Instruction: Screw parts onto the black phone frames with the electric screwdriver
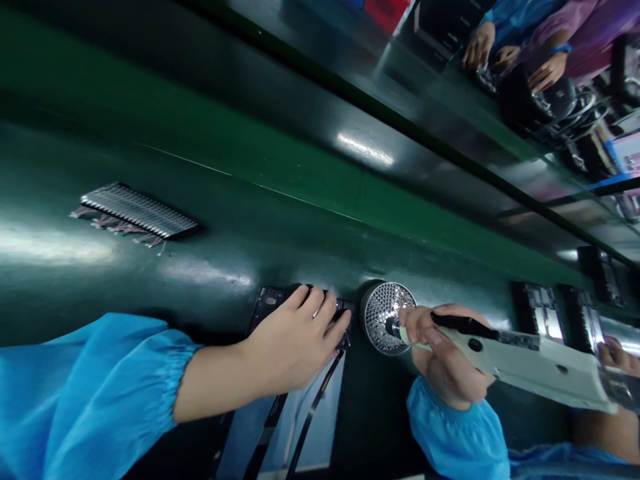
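Note:
My left hand lies with its fingers stretched over a dark phone chassis on the green bench, holding it down. My right hand is wrapped round a white electric screwdriver. The screwdriver's tip rests on a round perforated metal screw dish just right of the chassis. Both of my arms wear blue sleeves.
A ribbed silver strip with pink tabs lies at the far left of the green conveyor belt. More open phone chassis sit to the right. Other people's hands work at the top right. Another hand shows at the right edge.

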`<state>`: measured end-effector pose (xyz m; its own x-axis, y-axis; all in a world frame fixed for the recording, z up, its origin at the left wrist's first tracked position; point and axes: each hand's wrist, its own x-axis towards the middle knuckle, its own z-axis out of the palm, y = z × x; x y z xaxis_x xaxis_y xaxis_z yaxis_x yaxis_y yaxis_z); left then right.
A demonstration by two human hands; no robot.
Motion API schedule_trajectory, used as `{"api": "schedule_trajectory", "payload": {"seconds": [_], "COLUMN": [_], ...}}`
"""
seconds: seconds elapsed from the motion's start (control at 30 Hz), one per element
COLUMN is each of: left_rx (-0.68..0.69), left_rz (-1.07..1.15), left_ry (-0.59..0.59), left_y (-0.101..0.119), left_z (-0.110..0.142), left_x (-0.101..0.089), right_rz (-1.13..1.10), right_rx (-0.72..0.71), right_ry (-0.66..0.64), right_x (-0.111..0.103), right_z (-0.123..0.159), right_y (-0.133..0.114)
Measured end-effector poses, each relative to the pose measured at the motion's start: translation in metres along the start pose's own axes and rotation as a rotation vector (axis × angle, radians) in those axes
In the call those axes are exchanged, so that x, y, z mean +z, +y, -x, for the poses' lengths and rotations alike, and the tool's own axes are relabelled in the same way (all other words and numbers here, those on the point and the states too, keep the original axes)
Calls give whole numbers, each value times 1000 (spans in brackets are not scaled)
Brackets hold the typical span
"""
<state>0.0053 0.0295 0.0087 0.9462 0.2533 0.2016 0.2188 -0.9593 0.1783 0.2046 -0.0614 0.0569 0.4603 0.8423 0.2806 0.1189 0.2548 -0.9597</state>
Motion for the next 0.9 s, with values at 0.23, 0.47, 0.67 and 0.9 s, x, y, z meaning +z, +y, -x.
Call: {"api": "schedule_trajectory", "payload": {"seconds": [0.23, 0.47, 0.67, 0.9], "left_rx": [-5, 18, 17, 13], "left_rz": [0, -3, -13, -20], "left_ry": [11, 40, 48, 73], "left_y": [2, 0, -1, 2], "left_z": [1, 3, 4, 4], "left_x": [3, 8, 7, 12], "right_rz": [42, 13, 23, 44], "right_rx": [-4, -35, -50, -51], "right_ry": [30, -20, 0, -20], "right_x": [3, -3, 29, 47], "right_z": [1, 3, -2, -6], "right_y": [4, -23, -31, -5]}}
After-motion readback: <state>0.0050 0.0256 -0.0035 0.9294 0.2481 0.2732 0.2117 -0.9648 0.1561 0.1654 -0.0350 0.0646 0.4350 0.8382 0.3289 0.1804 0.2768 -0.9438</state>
